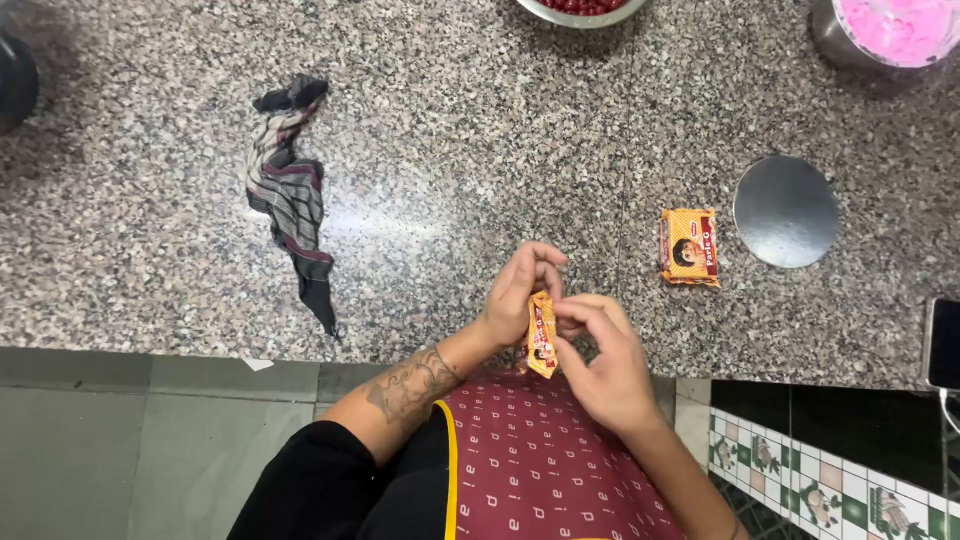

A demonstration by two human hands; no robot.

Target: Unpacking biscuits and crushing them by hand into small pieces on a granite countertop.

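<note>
Small orange biscuit packet [542,335] pinched between both hands, above the granite counter's [450,200] near edge. Left hand [520,295] closed on the packet's upper end, fingers curled over it. Right hand [600,365] clamped on the same packet from the other side, thumb and forefinger meeting at the wrapper's top. Second orange packet [689,247] lying flat, right of the grip and apart. Round steel lid [787,211] just beyond that. Checked cloth [292,195] well left of the grip.

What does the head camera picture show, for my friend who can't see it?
Two hands, left and right, pinch a small orange snack packet over a speckled stone counter. Another packet, a round metal lid and a striped cloth lie nearby.
</note>
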